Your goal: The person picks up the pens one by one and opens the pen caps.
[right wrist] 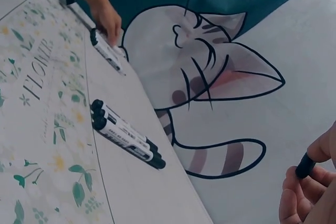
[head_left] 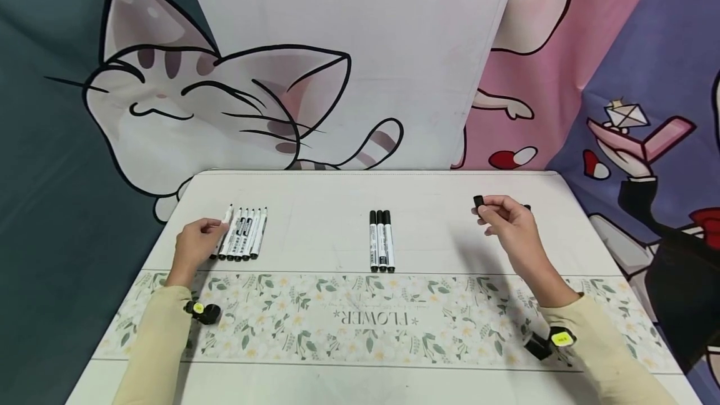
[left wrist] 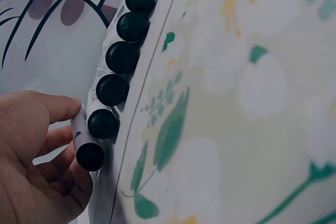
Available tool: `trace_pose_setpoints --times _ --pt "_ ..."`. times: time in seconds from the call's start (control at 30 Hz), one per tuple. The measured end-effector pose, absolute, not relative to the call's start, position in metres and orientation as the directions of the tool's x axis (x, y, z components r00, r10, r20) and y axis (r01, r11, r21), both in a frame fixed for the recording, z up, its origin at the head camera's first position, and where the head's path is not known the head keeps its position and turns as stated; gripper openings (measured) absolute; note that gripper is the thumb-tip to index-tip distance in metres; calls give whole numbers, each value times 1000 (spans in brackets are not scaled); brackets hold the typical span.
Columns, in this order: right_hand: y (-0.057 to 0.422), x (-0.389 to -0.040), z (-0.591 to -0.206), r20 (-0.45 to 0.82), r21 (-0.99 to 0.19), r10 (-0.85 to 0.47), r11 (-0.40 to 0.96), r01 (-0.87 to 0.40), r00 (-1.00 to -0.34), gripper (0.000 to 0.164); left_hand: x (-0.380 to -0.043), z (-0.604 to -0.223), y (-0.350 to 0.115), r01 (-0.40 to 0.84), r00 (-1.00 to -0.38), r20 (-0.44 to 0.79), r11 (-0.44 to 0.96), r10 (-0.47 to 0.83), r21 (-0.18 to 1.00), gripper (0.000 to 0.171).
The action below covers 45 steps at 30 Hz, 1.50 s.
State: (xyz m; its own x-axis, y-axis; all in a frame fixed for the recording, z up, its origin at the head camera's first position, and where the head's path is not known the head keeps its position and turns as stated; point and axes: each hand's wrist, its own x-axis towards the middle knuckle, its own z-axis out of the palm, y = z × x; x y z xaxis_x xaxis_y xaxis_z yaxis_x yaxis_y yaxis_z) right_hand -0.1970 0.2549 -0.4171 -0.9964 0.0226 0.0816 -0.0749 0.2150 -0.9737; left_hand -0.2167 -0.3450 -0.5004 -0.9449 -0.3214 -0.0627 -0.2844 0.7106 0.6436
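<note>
My left hand pinches a white marker with a black end, at the left end of a row of markers. The row's tips point toward the far edge and show no caps in the head view. In the left wrist view the black ends of the row stand side by side. Over on the right, my right hand holds a small black marker cap between thumb and fingers, above the table. Three capped markers lie together mid-table, between the hands.
A white table carries a flower-print strip across its near part. Behind it hang cloths with a cartoon cat and other figures. A small black thing shows past the right hand, mostly hidden.
</note>
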Motion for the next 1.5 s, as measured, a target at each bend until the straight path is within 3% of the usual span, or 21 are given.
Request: trace_pose_setpoints --times 0.23,0.93,1.23,1.5 --pt "272 -201 -416 25 -996 33 88 -22 -999 21 -216 -502 -345 -278 -949 -73 702 -308 656 55" --pt "320 -218 -407 -27 -998 160 58 37 -987 18 -212 -500 -344 -313 -927 -71 657 -368 685 58" --pt "345 -230 -408 -76 -989 250 103 104 -965 22 -204 -488 -327 -166 -935 91 649 -343 743 53" --pt "367 -242 -424 -165 -971 297 118 208 -940 33 -193 -485 -294 -59 -958 131 622 -254 780 48"
